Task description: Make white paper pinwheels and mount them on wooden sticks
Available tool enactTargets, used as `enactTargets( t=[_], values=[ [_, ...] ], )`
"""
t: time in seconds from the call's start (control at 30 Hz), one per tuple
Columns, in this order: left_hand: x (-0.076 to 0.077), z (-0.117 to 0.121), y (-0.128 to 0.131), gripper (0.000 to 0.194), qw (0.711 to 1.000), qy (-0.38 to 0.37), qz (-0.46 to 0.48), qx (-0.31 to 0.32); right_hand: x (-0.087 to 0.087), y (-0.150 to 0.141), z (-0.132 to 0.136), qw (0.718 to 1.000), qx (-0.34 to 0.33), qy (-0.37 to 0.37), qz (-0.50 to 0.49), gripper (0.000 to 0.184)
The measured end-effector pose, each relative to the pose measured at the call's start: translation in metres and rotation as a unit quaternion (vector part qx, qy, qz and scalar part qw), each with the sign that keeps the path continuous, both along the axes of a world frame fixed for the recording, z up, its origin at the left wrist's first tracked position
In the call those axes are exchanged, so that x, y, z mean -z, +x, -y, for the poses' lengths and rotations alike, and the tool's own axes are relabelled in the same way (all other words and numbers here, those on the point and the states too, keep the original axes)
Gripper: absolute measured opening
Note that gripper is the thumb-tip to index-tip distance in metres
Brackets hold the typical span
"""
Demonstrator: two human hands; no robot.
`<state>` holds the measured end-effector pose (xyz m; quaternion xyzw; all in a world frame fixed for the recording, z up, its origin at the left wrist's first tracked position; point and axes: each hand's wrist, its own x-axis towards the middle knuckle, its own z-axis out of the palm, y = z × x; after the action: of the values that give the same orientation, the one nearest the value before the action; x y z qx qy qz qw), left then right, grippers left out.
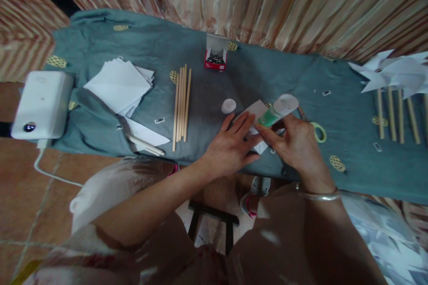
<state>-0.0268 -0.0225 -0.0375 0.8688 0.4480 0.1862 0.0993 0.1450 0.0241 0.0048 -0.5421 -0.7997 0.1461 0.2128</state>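
Observation:
My left hand (pixel 230 146) lies with its fingers stretched out over a small white paper piece (pixel 258 109), pressing it to the cloth. In my right hand (pixel 296 144) is a green and white glue stick (pixel 270 116), tilted with its lower end at the paper. My hands hide part of the paper. A round white cap (pixel 228 106) sits just beyond my left fingertips. Beside my right hand lies what looks like a pair of scissors with a pale green handle (pixel 320 132).
Several wooden sticks (pixel 181 102) lie left of my hands, near stacked white paper squares (pixel 120 83) and white pens (pixel 145 144). An open red box (pixel 216 60) of small dark metal pieces stands behind. Paper pinwheels (pixel 384 70) lie right; a white power bank (pixel 43 104) is at far left.

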Motion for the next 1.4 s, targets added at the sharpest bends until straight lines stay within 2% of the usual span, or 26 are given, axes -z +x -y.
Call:
enactTargets(
  t=[0.43,0.77,1.4],
  values=[
    [0.002,-0.001,-0.001,0.052,1.0,0.005,-0.005,0.003,0.005,0.006,0.004,0.999,0.003,0.021,0.024,0.039],
    [0.001,-0.001,-0.001,0.052,1.0,0.014,-0.024,0.002,0.003,0.01,0.006,0.999,-0.024,0.027,0.019,0.033],
    [0.002,-0.001,-0.001,0.051,1.0,0.0,-0.014,0.003,0.005,0.016,0.006,1.0,0.0,0.005,0.009,0.03]
  ],
)
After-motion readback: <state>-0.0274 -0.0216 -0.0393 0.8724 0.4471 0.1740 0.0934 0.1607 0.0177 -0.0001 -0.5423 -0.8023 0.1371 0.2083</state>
